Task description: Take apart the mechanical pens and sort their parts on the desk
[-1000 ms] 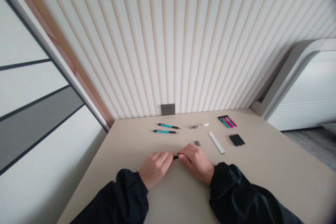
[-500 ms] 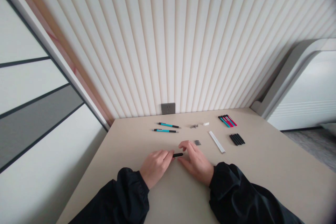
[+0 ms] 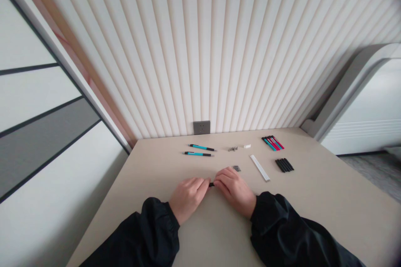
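Between my two hands a short dark stretch of a black pen part (image 3: 211, 184) shows, lying level just above the tabletop. My left hand (image 3: 189, 196) pinches its left end with thumb and fingertips. The fingers of my right hand (image 3: 235, 189) are closed over its right end, so most of the part is covered. Just beyond the right hand lies a small patch of thin springs or metal bits (image 3: 237, 168), too small to make out. Two blue pens with black ends, the upper pen (image 3: 203, 147) and the lower pen (image 3: 198, 154), rest farther back.
White thin tubes (image 3: 260, 168) lie right of my hands. Black pen parts (image 3: 284, 165) and blue and red barrels (image 3: 273, 143) sit farther right. Small metal tips (image 3: 233, 149) and white pieces (image 3: 247, 146) lie at the back, before a wall socket (image 3: 201, 127).
My right hand has closed its spread fingers onto the right end of the black pen part. My left hand keeps its hold. The view has shifted slightly.
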